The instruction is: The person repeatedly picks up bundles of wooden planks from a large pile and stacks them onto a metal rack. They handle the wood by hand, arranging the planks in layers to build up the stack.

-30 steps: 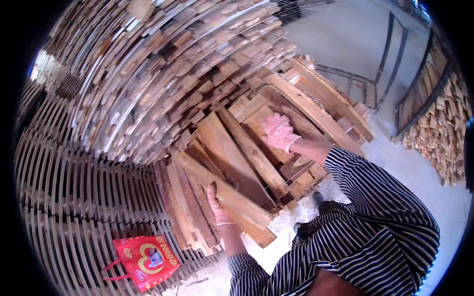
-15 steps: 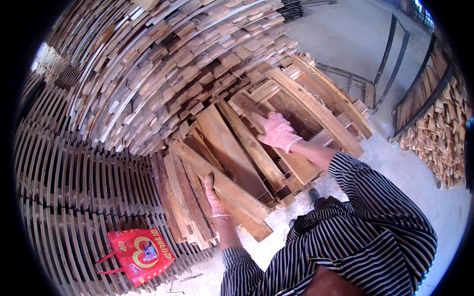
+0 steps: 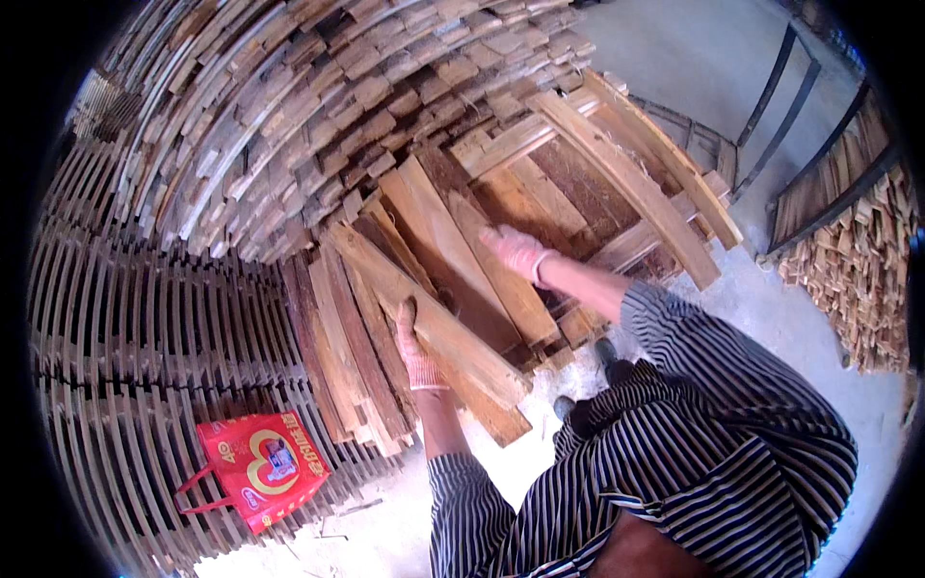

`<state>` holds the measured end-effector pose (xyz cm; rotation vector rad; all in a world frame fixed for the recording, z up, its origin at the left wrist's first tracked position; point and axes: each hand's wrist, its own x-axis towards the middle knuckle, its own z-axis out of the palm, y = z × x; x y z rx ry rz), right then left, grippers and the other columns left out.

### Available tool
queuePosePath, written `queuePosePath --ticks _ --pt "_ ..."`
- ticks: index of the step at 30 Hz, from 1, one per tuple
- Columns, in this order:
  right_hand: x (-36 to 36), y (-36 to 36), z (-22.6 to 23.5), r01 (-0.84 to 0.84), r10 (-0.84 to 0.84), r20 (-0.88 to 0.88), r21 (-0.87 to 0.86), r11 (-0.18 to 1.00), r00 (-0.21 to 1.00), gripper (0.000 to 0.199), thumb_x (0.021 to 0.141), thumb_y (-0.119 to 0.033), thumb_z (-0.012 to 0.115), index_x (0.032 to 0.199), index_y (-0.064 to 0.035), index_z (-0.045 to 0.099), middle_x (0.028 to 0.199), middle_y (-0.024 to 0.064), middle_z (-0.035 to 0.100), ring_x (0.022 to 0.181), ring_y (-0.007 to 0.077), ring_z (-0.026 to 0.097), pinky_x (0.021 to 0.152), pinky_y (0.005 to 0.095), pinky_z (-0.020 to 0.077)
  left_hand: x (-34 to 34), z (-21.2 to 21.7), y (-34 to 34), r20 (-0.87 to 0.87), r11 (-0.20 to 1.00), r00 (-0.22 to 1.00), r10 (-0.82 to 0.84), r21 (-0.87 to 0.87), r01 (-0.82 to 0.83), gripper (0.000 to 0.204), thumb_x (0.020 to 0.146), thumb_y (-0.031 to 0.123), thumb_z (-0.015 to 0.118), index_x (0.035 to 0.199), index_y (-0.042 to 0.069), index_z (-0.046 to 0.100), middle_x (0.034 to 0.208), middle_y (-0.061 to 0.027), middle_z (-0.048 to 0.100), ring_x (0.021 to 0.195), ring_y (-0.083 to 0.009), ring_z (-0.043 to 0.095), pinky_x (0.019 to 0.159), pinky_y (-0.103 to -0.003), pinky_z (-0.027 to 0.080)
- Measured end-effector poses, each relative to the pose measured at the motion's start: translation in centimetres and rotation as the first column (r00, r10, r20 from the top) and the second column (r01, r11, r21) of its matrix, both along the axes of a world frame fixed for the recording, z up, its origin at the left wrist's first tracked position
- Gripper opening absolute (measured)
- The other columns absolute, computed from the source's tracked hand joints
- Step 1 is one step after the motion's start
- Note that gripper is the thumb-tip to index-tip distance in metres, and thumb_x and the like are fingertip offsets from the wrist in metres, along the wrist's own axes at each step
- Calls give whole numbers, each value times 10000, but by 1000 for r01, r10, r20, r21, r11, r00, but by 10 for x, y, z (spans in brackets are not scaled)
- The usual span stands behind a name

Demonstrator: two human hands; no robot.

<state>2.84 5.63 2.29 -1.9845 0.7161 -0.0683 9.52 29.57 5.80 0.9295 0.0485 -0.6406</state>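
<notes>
Both my hands wear pinkish knitted gloves. My left hand (image 3: 416,354) is closed at the left edge of a long pale wooden plank (image 3: 448,337), its thumb side up and the other fingers hidden under the wood. My right hand (image 3: 518,254) lies farther up and to the right, fingers bent against the right edge of another wooden plank (image 3: 499,275). Between the two hands a wide brown board (image 3: 455,255) slants down toward me. To the right of my right hand, more boards (image 3: 530,202) lie lower in the pile.
A tall stack of cut wood (image 3: 318,125) rises behind. Slatted rows of strips (image 3: 145,318) stand left, with a red bag (image 3: 265,470) in front. Two long beams (image 3: 636,183) lie right of the pile. A metal-framed wood stack (image 3: 848,260) is far right.
My right hand has drawn a plank leftward against its neighbour, baring lower boards and a gap to its right. My left hand stays at the same plank's edge. The view has shifted slightly.
</notes>
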Motion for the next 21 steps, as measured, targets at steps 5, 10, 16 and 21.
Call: queuePosePath --ticks 5,10,16,21 --pt "2 0 13 53 -51 -104 12 999 993 729 1009 -505 417 1468 57 344 1336 369 540 1275 428 543 1029 488 441 -3 4 -2 -149 989 980 -131 -87 119 587 877 479 708 1271 52 620 1161 -107 672 1084 -253 626 985 -412 507" --pt "-57 -73 65 138 -126 74 -756 640 989 487 953 -439 584 1242 -49 548 1252 221 610 1166 364 580 910 498 481 -9 14 -6 57 992 992 -109 -50 112 637 886 500 688 1314 44 564 1163 -108 670 1025 -269 634 954 -433 514" --pt "-136 -175 73 103 -322 -243 -632 769 915 778 860 -333 741 1543 -274 374 1348 205 552 1175 359 600 962 513 487 -9 12 -9 69 980 987 -146 -128 154 647 872 494 722 1303 39 564 1169 -132 675 1000 -277 644 896 -438 536" --pt "-110 -129 95 124 -282 -266 -488 864 922 748 855 -305 746 1524 -280 414 1285 211 572 1054 319 669 850 446 581 -10 12 -10 106 966 983 -148 -195 167 666 854 511 736 1302 48 567 1159 -116 670 999 -272 639 913 -427 538"
